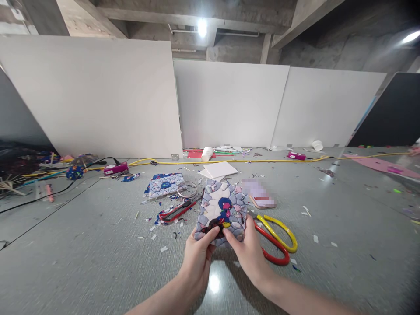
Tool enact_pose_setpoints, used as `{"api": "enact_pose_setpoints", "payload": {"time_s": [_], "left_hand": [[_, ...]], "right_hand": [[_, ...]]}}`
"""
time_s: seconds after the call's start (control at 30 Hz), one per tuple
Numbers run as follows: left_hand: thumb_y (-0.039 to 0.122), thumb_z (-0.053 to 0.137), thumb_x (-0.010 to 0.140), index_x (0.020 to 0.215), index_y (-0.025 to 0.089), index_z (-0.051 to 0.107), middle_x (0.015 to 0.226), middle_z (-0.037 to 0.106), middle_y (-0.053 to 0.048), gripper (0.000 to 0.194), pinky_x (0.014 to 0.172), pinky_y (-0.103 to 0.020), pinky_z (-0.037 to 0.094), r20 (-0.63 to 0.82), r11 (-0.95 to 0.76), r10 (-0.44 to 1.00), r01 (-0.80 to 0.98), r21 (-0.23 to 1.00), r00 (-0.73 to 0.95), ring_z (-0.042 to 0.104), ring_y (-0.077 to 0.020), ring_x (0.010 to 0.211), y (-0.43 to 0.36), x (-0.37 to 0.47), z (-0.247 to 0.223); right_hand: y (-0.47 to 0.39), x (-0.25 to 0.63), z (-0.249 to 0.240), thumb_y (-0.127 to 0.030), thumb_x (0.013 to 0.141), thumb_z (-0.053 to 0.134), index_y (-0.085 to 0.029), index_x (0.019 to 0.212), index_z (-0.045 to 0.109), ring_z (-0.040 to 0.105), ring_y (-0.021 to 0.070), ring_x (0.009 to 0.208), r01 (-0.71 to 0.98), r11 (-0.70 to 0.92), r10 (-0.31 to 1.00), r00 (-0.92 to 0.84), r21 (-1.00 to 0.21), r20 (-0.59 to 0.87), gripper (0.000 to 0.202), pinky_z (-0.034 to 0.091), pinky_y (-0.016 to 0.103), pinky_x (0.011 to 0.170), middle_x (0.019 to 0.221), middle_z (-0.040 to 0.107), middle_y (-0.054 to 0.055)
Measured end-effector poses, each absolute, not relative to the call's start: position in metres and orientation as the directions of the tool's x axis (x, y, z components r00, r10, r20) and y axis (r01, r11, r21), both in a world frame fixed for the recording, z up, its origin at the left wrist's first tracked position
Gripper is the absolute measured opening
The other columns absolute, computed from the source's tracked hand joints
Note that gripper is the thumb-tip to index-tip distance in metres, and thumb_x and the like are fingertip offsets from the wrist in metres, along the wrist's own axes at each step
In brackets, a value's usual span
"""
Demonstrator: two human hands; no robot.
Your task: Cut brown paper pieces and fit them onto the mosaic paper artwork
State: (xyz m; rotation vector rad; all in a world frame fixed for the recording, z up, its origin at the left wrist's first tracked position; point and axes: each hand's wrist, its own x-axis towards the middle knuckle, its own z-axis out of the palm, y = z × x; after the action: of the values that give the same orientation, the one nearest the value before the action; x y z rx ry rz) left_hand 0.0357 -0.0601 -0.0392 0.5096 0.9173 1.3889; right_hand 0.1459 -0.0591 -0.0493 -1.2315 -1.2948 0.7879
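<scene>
Between my two hands a square padded fabric patchwork panel (210, 203) is held up, tilted toward me. Its border is pale grey-lilac patches, around a white area with blue, pink, yellow and dark brown pieces. My left hand (198, 249) grips the lower left edge, its thumb pressing on the dark brown piece. My right hand (244, 245) grips the lower right edge, thumb on the front near the yellow piece. The fingers behind the panel are hidden. Scissors (275, 238) with one yellow and one red handle lie by my right hand, their blades mostly covered.
Left of the panel lie a red utility knife (177, 212), a ring of tape (187, 189) and blue-and-white patchwork panels (166, 185). A phone (260, 194) lies to the right. Farther back are white sheets (219, 169), a paper cup (207, 154) and a yellow cable (236, 161). Scraps dot the surface.
</scene>
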Motion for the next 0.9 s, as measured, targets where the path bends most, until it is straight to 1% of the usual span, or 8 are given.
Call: {"api": "enact_pose_setpoints", "payload": {"time_s": [0.2,0.27,0.4,0.5,0.6,0.7,0.8,0.9], "left_hand": [[0.012,0.074,0.055,0.081,0.012,0.063,0.077,0.069,-0.005,0.029,0.057,-0.021,0.052,-0.202,0.101,0.973,-0.575,0.812,-0.114,0.064,-0.0149,0.065,-0.04,0.031,-0.024],[0.013,0.075,0.052,0.079,0.011,0.063,0.073,0.069,-0.004,0.029,0.057,-0.021,0.051,-0.115,0.01,0.981,-0.554,0.833,-0.156,0.064,-0.0143,0.062,-0.025,0.025,-0.012],[0.013,0.076,0.046,0.067,0.011,0.062,0.061,0.066,-0.001,0.025,0.048,-0.018,0.047,-0.08,-0.048,0.972,-0.522,0.851,-0.22,0.061,-0.0117,0.052,-0.003,0.019,0.008],[0.013,0.076,0.044,0.064,0.012,0.062,0.058,0.066,0.0,0.025,0.047,-0.018,0.046,-0.08,-0.051,0.971,-0.519,0.853,-0.227,0.06,-0.0111,0.05,0.0,0.019,0.008],[0.015,0.076,0.045,0.068,0.013,0.063,0.062,0.067,0.0,0.026,0.051,-0.019,0.047,-0.079,-0.029,0.979,-0.509,0.861,-0.189,0.061,-0.0122,0.053,0.0,0.021,0.001],[0.016,0.076,0.047,0.07,0.013,0.064,0.06,0.067,0.0,0.026,0.05,-0.02,0.047,-0.081,-0.025,0.979,-0.501,0.865,-0.189,0.061,-0.0126,0.052,0.001,0.02,-0.003],[0.015,0.075,0.046,0.064,0.013,0.061,0.054,0.064,0.001,0.023,0.047,-0.019,0.046,-0.104,-0.023,0.972,-0.52,0.854,-0.213,0.06,-0.0124,0.049,0.002,0.018,-0.003],[0.013,0.076,0.045,0.054,0.014,0.056,0.051,0.062,0.003,0.022,0.047,-0.018,0.046,-0.112,-0.029,0.967,-0.536,0.844,-0.229,0.06,-0.0117,0.049,0.002,0.019,-0.002]], "right_hand": [[-0.049,0.157,-0.028,-0.038,0.078,0.049,-0.022,0.114,0.037,0.05,0.0203,0.106,0.181,0.199,0.979,0.003,-0.963,0.203,0.041,0.041,0.035,0.089,0.115,0.053,0.007],[-0.039,0.175,-0.013,-0.04,0.08,0.044,-0.02,0.105,0.044,0.057,0.0193,0.092,0.329,0.188,0.982,-0.051,-0.925,0.182,0.032,0.045,0.033,0.079,0.1,0.059,0.007],[-0.026,0.219,0.004,-0.022,0.069,0.055,-0.015,0.087,0.053,0.054,0.0229,0.092,0.838,0.209,0.976,-0.148,-0.504,0.159,0.019,0.04,0.033,0.078,0.097,0.057,0.011],[-0.027,0.236,0.001,-0.012,0.063,0.056,-0.011,0.085,0.054,0.057,0.0253,0.085,0.966,0.098,0.993,-0.11,-0.241,-0.037,0.022,0.041,0.03,0.067,0.091,0.059,0.015],[-0.03,0.234,-0.009,-0.006,0.06,0.055,-0.011,0.081,0.055,0.06,0.0245,0.077,0.981,0.094,0.98,-0.121,-0.173,-0.157,0.022,0.038,0.026,0.058,0.083,0.061,0.013],[-0.03,0.225,-0.016,0.0,0.061,0.048,-0.009,0.085,0.055,0.06,0.0244,0.077,0.984,0.1,0.989,-0.114,-0.149,-0.091,0.026,0.038,0.026,0.058,0.081,0.062,0.015],[-0.027,0.221,-0.019,0.002,0.059,0.046,-0.005,0.09,0.056,0.058,0.0294,0.086,0.997,0.073,0.997,-0.072,-0.031,0.019,0.033,0.04,0.03,0.065,0.091,0.06,0.021],[-0.025,0.221,-0.019,0.002,0.06,0.045,-0.004,0.085,0.059,0.059,0.0302,0.084,0.998,0.061,0.997,-0.061,0.003,-0.036,0.029,0.041,0.031,0.066,0.089,0.06,0.021]]}}
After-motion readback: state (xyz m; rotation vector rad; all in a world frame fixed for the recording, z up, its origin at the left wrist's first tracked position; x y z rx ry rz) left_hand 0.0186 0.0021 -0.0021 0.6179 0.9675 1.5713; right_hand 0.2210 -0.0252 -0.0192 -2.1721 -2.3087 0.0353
